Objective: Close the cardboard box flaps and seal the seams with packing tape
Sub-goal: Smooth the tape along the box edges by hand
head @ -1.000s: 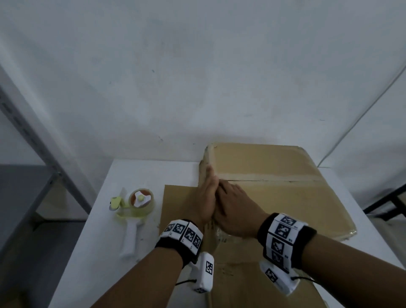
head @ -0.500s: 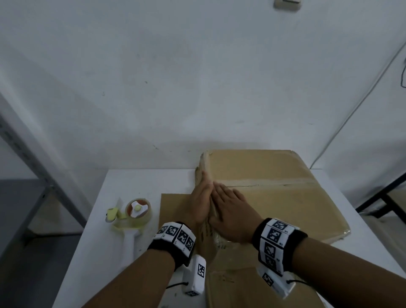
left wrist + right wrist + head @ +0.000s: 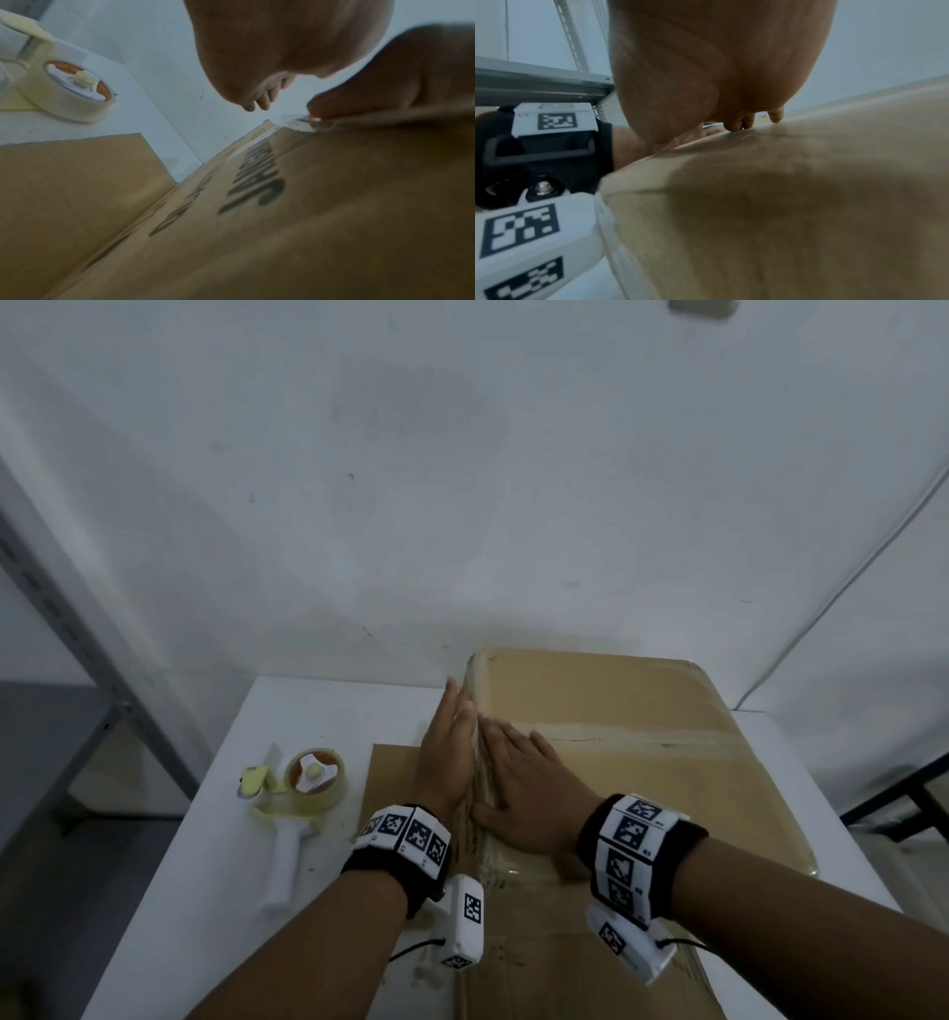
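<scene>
fingers (image 3: 452, 706) on the left hand (image 3: 445, 765) are straight and together, flat against the left side wall of the big brown cardboard box (image 3: 626, 762), right up at its top edge. right hand (image 3: 531, 793) is spread flat on the box top, fingers a bit fanned, thumb along the same left edge, so both hands press that corner seam from two sides and nearly touch each other. neither hand is gripping anything.

box sits on the white table (image 3: 318, 706), toward the right and back by the white wall (image 3: 462, 480). its top flaps are down, with a strip of clear packing tape (image 3: 642, 734) over the middle seam. left wrist view shows shiny tape wrapped over the edge near the right thumb, plus blurry black print on the side wall.

flat brown cardboard sheet (image 3: 393, 778) lies on the table touching the box's left side, under the left hand. white-handled tape dispenser with a pale roll (image 3: 308, 785) lies left of that, well apart from the hands. grey metal shelf frame (image 3: 77, 660) stands off to the left.
</scene>
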